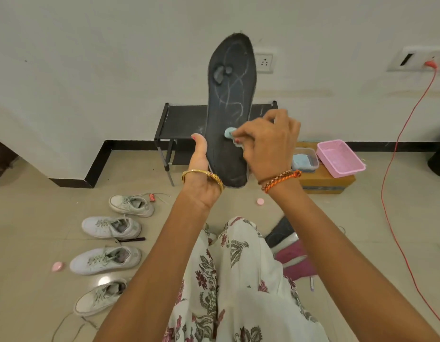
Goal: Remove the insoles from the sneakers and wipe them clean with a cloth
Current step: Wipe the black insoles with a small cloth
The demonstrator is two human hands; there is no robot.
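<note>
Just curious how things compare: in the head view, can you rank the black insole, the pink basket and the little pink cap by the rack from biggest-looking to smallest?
1. black insole, though it is held up close to the camera, so it may look oversized
2. pink basket
3. pink cap

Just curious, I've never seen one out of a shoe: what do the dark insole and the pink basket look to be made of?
Insole: likely foam with a matte, fabric-like face; fuzzy edge, whitish scuffs.
Basket: looks like moulded plastic; even pink, lattice walls.
</note>
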